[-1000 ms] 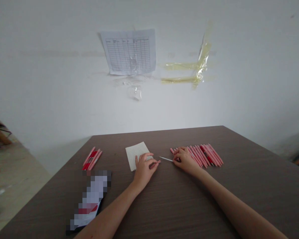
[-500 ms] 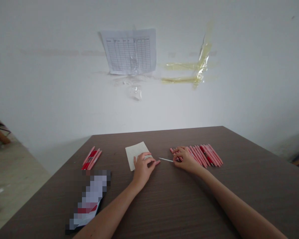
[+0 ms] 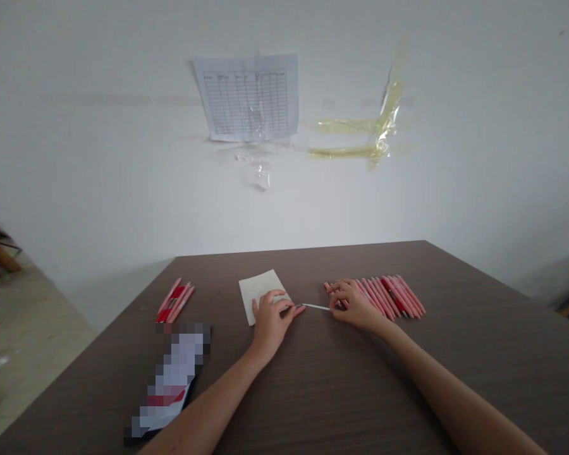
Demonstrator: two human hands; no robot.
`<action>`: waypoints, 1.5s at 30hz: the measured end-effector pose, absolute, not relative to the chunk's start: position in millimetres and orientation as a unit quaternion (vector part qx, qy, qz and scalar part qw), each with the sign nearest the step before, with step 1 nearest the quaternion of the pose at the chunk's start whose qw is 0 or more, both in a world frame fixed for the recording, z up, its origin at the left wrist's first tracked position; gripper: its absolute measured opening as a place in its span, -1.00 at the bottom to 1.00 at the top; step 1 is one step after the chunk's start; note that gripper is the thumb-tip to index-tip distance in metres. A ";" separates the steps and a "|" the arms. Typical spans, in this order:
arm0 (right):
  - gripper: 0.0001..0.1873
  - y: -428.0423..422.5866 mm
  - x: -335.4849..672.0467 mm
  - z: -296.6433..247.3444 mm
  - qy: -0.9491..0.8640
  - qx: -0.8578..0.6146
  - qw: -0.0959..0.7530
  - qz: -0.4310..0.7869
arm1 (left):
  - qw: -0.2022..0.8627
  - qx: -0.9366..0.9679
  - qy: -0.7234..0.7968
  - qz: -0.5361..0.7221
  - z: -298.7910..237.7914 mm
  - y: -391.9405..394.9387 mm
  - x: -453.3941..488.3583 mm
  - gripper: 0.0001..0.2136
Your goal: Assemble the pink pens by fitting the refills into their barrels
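Two hands on brown wood-grain table point(image 3: 341, 392), thin white stick point(image 3: 317, 307) up to slim pink pen piece point(image 3: 300, 309).
Left hand point(image 3: 268, 322): fingertips pinched on the pink piece, by right edge of square cream paper point(image 3: 255, 289). Right hand point(image 3: 351, 308): fingertips pinched on stick's right end, other fingers loosely curled, at left end of row of pink pens point(image 3: 392, 296). Stick tip inside piece or not: can't tell.

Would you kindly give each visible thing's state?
Bare left hand, closed on small pink piece
Bare right hand, pinching thin white rod
Rectangular cream paper, flat, partly covered
Slender pink and red pens, lying grouped
White printed sheet, taped up
Yellow tape, stuck up
Pixelated pale item, unclear
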State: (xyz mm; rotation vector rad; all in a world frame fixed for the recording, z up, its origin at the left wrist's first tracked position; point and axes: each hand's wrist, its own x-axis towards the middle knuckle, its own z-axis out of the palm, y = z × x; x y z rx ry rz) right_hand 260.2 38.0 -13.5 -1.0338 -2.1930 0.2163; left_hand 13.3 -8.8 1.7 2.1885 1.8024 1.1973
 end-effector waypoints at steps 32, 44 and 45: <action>-0.82 28.9 253.9 0.1 -0.855 -0.416 0.301 0.074 | 0.047 0.751 0.541 0.376 -0.3 -6.6 11.2 -0.94; -0.87 30.5 254.9 -1.6 -0.851 -0.442 0.277 0.060 | 0.049 0.751 0.546 0.368 -5.1 -4.8 10.0 -0.92; -0.87 32.3 255.9 -3.4 -0.850 -0.444 0.276 0.063 | 0.045 0.749 0.549 0.367 -5.5 -5.0 10.0 -0.90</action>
